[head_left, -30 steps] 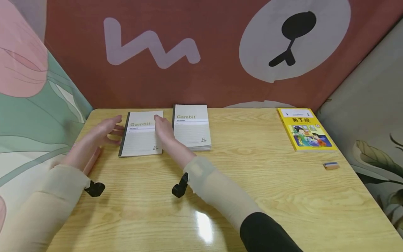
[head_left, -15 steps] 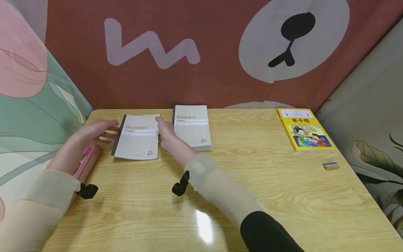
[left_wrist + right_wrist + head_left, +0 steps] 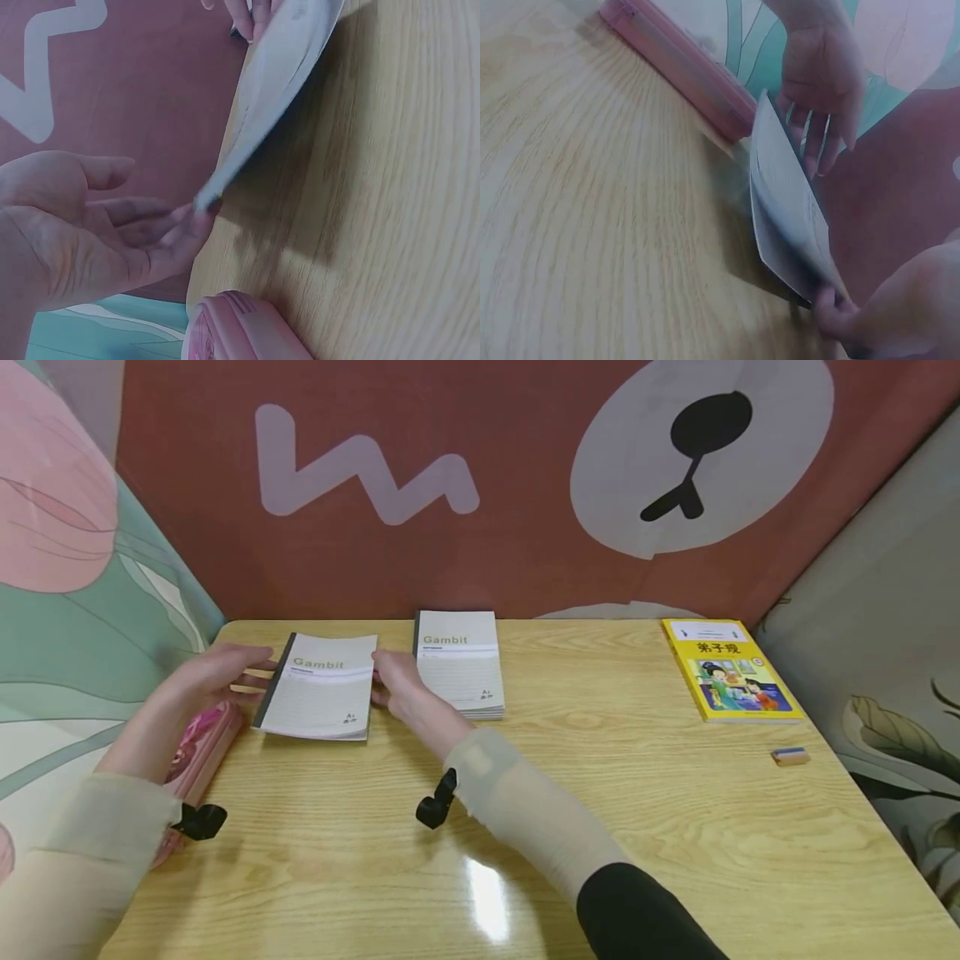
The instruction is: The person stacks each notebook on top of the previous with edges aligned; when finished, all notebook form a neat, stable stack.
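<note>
A white "Gambit" notebook (image 3: 318, 697) with a dark spine is lifted and tilted off the table on the left. My right hand (image 3: 405, 683) pinches its right edge between thumb and fingers; the right wrist view shows the thumb (image 3: 832, 311) on the cover edge and the pages fanning apart. At the spine side is my left hand (image 3: 217, 681), fingers extended and loosely bent. In the left wrist view its fingertips (image 3: 201, 221) touch the notebook's edge without curling round it. A stack of matching notebooks (image 3: 461, 672) lies just right of my right hand.
Below my left forearm, a pink pencil case (image 3: 206, 752) lies along the table's left edge. A yellow picture-covered book (image 3: 731, 672) lies at the back right, with a small blue-and-tan block (image 3: 790, 757) in front. A red patterned wall (image 3: 525, 560) borders the wooden table (image 3: 637, 827).
The notebook has risen off the table, tilted, and moved left and slightly toward me, with my right hand on its edge. My left hand has shifted left, uncovering more of the pencil case.
</note>
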The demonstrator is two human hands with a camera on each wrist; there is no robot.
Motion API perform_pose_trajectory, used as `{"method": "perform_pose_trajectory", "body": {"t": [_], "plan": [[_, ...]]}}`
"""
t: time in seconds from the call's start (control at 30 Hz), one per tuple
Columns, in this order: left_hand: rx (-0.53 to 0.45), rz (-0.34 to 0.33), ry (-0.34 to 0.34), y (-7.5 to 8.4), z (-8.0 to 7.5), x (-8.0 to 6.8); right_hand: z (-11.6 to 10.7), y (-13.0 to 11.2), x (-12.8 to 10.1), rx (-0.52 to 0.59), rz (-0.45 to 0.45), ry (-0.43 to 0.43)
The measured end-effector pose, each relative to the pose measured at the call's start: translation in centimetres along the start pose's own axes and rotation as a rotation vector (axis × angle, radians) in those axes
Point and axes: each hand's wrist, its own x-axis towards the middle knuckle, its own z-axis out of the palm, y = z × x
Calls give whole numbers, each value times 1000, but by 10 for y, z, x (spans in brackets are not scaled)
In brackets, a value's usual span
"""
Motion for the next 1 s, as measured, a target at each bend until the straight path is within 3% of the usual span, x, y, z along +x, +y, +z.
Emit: {"method": "perform_pose_trajectory", "body": {"t": [0.27, 0.53, 0.67, 0.87, 1.0], "plan": [[-40, -13, 33, 2, 1, -7, -5, -11, -8, -10, -1, -143], [-31, 74, 75, 18, 6, -17, -22, -31, -16, -138, -92, -229], [-75, 120, 97, 29, 17, -22, -35, -41, -16, -169, -128, -237], [-173, 207, 171, 49, 39, -26, -57, -53, -12, -96, -171, -255], [-315, 273, 205, 63, 54, -28, -73, -58, -13, -42, -184, -243]]}}
